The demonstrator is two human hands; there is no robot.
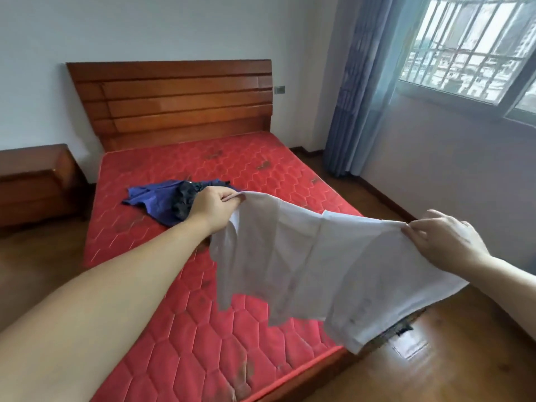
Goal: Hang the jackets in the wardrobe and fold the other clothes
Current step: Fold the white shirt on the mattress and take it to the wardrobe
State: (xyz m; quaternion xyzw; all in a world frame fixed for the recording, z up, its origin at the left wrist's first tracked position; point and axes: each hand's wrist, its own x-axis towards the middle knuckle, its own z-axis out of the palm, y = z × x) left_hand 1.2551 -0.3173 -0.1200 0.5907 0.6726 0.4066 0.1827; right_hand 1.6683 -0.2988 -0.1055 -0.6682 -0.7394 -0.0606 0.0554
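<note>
Red quilted mattress fills wooden bed beside barred window

Walls: plain white wall behind the bed
Floor: brown wooden floor, glossy
Bed: wooden headboard against the wall, bare red quilted mattress
Bedside: low wooden cabinet left of the bed
Window: barred window at the upper right, daylight coming through
Curtain: blue curtain hanging beside the window
Switch: small wall plate just right of the headboard
</note>
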